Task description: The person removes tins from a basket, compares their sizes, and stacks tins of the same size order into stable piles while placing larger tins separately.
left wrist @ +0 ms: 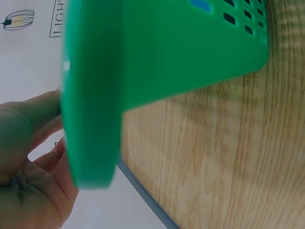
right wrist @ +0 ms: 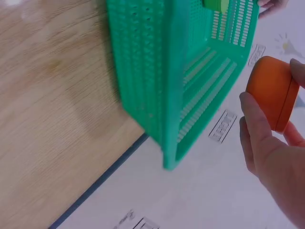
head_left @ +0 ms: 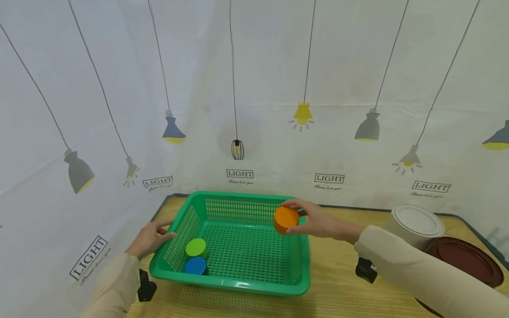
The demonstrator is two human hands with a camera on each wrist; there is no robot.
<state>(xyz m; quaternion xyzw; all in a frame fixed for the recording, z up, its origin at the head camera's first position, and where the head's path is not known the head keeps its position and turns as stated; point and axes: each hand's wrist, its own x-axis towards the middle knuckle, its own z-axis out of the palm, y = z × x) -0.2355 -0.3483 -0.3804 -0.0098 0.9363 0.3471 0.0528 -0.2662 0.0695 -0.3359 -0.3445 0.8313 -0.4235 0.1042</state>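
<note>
1. While the left hand (head_left: 149,238) rests with loose fingers against the left rim of the green basket (head_left: 238,285), the right hand (head_left: 318,221) grips an orange jar (head_left: 286,219) by its sides, held over the basket's right far corner.
2. It looks like a sorting step: a green-lidded jar (head_left: 196,247) and a blue-lidded jar (head_left: 195,265) already sit in the near left corner. The next move would seem to call for lowering the orange jar inside before letting go.
3. Whether the left hand actually steadies the basket is hard to tell; its wrist view is blurred green. A white tin (head_left: 415,223) and brown lid (head_left: 467,260) on the desk (head_left: 338,282) are partly cut off by the sleeve.
</note>
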